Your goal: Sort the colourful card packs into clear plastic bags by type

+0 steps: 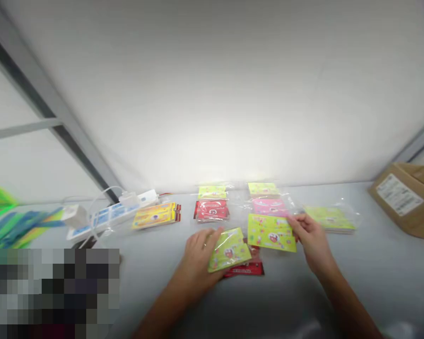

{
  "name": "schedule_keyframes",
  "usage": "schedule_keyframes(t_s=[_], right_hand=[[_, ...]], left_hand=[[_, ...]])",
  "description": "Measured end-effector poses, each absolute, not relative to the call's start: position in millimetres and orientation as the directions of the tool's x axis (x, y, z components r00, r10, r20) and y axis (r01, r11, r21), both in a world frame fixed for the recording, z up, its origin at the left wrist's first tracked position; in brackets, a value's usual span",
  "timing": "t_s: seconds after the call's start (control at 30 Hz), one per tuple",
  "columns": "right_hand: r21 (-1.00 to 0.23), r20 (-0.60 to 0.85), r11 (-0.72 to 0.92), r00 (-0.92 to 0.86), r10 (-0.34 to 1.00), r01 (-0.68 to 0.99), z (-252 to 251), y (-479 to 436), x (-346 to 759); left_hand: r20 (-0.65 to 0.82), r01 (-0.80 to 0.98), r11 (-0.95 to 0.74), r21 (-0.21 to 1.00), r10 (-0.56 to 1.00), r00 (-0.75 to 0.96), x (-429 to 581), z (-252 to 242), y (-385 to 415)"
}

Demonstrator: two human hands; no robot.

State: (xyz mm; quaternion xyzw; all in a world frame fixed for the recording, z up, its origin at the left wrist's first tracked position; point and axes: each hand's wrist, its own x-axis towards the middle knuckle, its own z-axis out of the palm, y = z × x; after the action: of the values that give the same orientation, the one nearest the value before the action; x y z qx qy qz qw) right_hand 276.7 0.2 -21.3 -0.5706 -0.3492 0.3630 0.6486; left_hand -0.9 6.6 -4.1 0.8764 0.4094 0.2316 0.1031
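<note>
My left hand [199,256] is closed round the left edge of a packet of yellow-green printed cards [229,252] in a clear sleeve. Between thumb and fingers, my right hand [311,240] pinches the right edge of a flat yellow-green printed card [270,233]. Partly under the left-hand packet lies a red packet [247,268] on the table. Behind the held card sits a pink packet [268,206], partly covered. To the right of my right hand is another yellow-green packet [328,219] in clear plastic.
Red packets [212,210] and yellow packets [154,215] lie on the grey table [155,263] further left. A white power strip [115,214] with plugs and cables stands at left. A brown parcel [410,202] is at far right. Blurred green and blue packaging [17,226] lies far left.
</note>
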Motion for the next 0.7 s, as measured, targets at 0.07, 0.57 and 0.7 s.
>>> schedule_keyframes(t_s=[0.07, 0.57, 0.7], right_hand=[[-0.990, -0.009, 0.058, 0.466, 0.885, -0.129, -22.9, 0.8, 276.2], [-0.926, -0.201, -0.072, 0.324, 0.924, -0.370, -31.0, 1.3, 282.6], [-0.955, -0.156, -0.045, 0.367, 0.917, -0.294, -31.8, 1.7, 280.4]], left_hand=[[0.325, 0.669, -0.645, 0.369, 0.764, 0.558, -0.6, -3.4, 5.8], [0.359, 0.662, -0.649, 0.375, 0.760, 0.542, 1.2, 2.3, 4.8], [0.357, 0.648, -0.655, 0.390, 0.756, 0.549, 1.7, 1.6, 4.1]])
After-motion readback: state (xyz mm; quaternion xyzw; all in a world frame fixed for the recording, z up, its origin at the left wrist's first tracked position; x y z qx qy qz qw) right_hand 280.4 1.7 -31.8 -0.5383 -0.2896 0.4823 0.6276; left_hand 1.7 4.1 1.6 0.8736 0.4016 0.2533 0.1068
